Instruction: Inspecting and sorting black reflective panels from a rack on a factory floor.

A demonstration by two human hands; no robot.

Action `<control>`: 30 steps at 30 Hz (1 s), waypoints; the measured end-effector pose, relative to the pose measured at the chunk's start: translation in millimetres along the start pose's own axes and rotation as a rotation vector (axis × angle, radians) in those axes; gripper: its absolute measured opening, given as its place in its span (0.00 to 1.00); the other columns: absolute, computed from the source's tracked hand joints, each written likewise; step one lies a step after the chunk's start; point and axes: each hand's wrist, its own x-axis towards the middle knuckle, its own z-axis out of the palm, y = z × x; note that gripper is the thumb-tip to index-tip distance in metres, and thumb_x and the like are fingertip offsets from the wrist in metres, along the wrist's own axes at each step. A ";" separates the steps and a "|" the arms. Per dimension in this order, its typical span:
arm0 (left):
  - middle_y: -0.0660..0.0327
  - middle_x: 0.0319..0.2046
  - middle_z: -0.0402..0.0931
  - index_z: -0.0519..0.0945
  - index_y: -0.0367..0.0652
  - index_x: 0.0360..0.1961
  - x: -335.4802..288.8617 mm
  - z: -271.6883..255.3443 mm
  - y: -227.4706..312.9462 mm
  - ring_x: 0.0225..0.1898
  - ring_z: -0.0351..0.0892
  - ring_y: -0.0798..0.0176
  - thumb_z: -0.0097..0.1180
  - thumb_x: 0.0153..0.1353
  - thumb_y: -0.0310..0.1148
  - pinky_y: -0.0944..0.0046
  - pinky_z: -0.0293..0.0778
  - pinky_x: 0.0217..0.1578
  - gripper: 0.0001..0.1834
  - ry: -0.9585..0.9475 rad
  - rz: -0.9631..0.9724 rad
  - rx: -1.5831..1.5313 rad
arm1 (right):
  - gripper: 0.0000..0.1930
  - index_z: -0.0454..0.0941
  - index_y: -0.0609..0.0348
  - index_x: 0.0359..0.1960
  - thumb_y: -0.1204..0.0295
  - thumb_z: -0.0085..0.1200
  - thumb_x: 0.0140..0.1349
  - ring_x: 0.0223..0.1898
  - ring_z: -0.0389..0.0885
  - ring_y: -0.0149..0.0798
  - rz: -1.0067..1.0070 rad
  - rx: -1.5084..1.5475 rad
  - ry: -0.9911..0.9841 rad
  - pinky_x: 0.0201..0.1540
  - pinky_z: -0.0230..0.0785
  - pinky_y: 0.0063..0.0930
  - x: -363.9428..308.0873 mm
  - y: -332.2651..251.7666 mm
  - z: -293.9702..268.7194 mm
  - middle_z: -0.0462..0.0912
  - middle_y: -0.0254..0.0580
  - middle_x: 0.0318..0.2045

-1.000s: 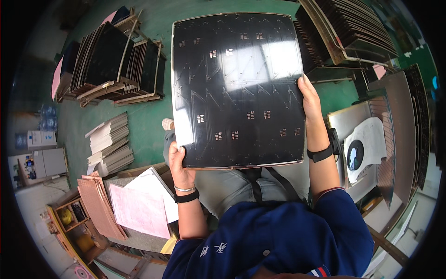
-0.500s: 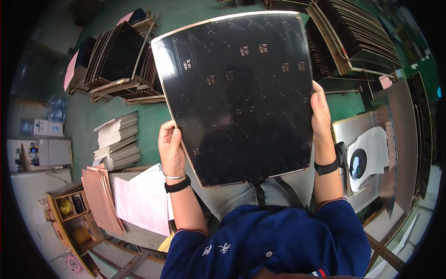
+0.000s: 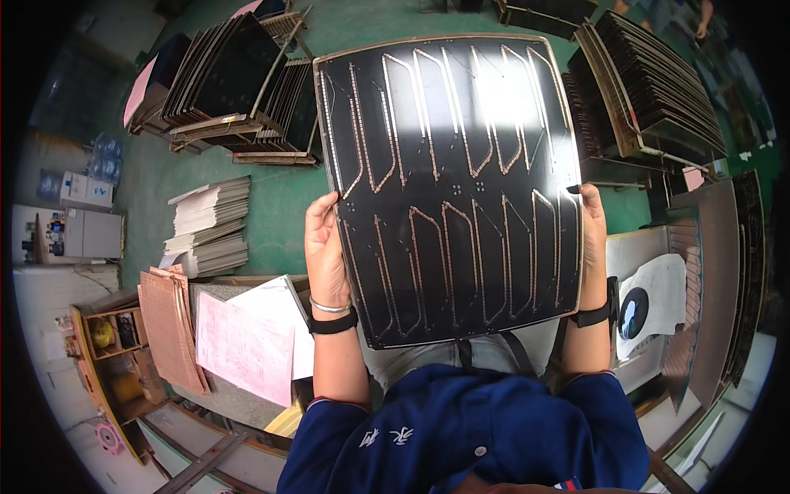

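A large black circuit board panel (image 3: 453, 263) is held up in front of my body, its face covered with long zigzag rows of small copper-coloured pads. Bright glare whitens part of its upper half. My left hand (image 3: 326, 247) grips the left edge, with the thumb and curled fingers at the rim. On the opposite edge, my right hand (image 3: 592, 222) is closed, a dark-covered fingertip showing over the face. The fingers behind the panel are hidden from view.
Racks of upright dark panels stand at the far left (image 3: 218, 90) and far right (image 3: 650, 90). A stack of pale sheets (image 3: 210, 226) lies on the green floor. Pink paper (image 3: 247, 342) rests on the left bench, and white paper with a black disc (image 3: 634, 313) lies at right. Another person's hand (image 3: 701, 31) shows far right.
The panel now shows a different face: zigzag pad rows instead of small scattered pad clusters. Both hands have shifted slightly right in the view and still hold its side edges.
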 end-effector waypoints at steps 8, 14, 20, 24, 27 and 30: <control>0.68 0.39 0.72 0.69 0.39 0.51 0.0 -0.4 -1.1 0.43 0.70 0.74 0.49 0.63 0.26 0.70 0.69 0.48 0.15 0.048 -0.023 -0.041 | 0.09 0.71 0.60 0.44 0.78 0.40 0.64 0.42 0.79 0.35 -0.018 -0.032 -0.023 0.45 0.75 0.27 2.3 -4.3 0.8 0.78 0.45 0.42; 0.72 0.32 0.65 0.71 0.39 0.48 2.7 -7.0 -8.8 0.35 0.63 0.79 0.53 0.61 0.25 0.78 0.61 0.43 0.14 0.062 0.026 0.007 | 0.08 0.71 0.60 0.43 0.78 0.41 0.64 0.44 0.78 0.35 -0.040 -0.057 -0.016 0.48 0.72 0.28 3.0 -1.1 -2.9 0.78 0.45 0.43; 0.72 0.31 0.65 0.71 0.39 0.48 9.5 -11.7 -21.1 0.33 0.62 0.79 0.51 0.61 0.23 0.79 0.61 0.41 0.13 0.083 0.012 -0.019 | 0.07 0.73 0.61 0.41 0.78 0.44 0.63 0.43 0.78 0.33 -0.072 -0.087 0.017 0.48 0.71 0.24 4.7 -1.9 -3.3 0.79 0.42 0.42; 0.72 0.32 0.65 0.70 0.39 0.48 13.0 -15.1 -25.1 0.34 0.63 0.79 0.50 0.62 0.23 0.78 0.61 0.41 0.13 0.114 -0.009 -0.036 | 0.07 0.73 0.61 0.41 0.77 0.45 0.63 0.45 0.77 0.31 -0.039 -0.113 0.026 0.50 0.68 0.23 8.5 0.5 -7.7 0.78 0.40 0.42; 0.72 0.32 0.66 0.70 0.39 0.49 16.5 -16.3 -30.3 0.35 0.64 0.78 0.51 0.62 0.24 0.77 0.63 0.43 0.14 0.112 -0.022 -0.056 | 0.07 0.73 0.61 0.41 0.78 0.44 0.63 0.45 0.77 0.31 -0.007 -0.102 0.017 0.49 0.69 0.23 9.8 -0.7 -9.2 0.78 0.40 0.43; 0.70 0.35 0.68 0.69 0.39 0.50 24.5 -19.7 -38.1 0.37 0.66 0.77 0.50 0.63 0.24 0.76 0.64 0.46 0.14 0.160 0.002 -0.007 | 0.18 0.68 0.63 0.54 0.69 0.47 0.64 0.52 0.73 0.34 0.050 -0.023 -0.049 0.52 0.68 0.27 8.7 0.1 0.5 0.72 0.45 0.52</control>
